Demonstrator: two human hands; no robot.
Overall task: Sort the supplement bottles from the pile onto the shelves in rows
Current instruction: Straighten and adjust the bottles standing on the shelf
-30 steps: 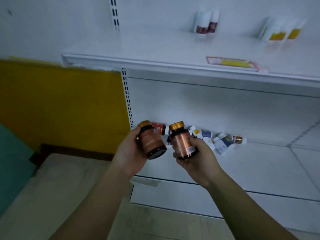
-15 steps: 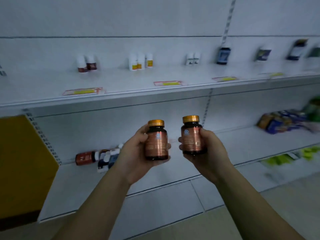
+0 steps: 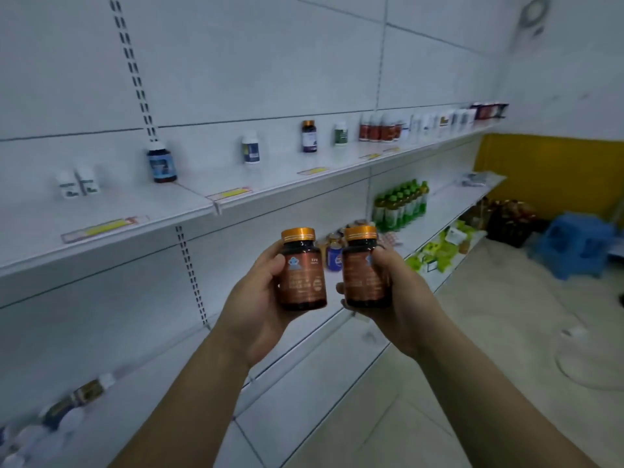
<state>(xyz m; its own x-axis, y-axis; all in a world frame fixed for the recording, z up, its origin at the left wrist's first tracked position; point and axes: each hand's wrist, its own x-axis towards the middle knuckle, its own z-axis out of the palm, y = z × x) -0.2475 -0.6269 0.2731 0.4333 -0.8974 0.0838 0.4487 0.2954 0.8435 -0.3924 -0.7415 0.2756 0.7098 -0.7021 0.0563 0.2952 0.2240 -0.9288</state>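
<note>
My left hand (image 3: 251, 298) grips a dark bottle with a copper label and gold cap (image 3: 301, 270), held upright in front of the lower shelf. My right hand (image 3: 396, 298) grips a second bottle of the same kind (image 3: 364, 268), also upright, close beside the first. The pile of mixed bottles (image 3: 57, 417) lies on the lower shelf at the far left, blurred. On the upper shelf (image 3: 189, 211) stand sorted bottles: two small white ones (image 3: 77, 184), a dark blue-labelled one (image 3: 161, 162), a white one (image 3: 251, 150) and a dark gold-capped one (image 3: 309, 136).
Farther right the upper shelf holds a dense row of bottles and boxes (image 3: 422, 123). Green drink bottles (image 3: 401, 206) and cans (image 3: 334, 248) stand on the lower shelf behind my hands. On the floor at right are a blue stool (image 3: 574, 244) and a dark crate (image 3: 510, 221).
The view has swung to the right along the shelves, so the pile has slid to the far lower left. Both hands still hold their bottles upright, now side by side.
</note>
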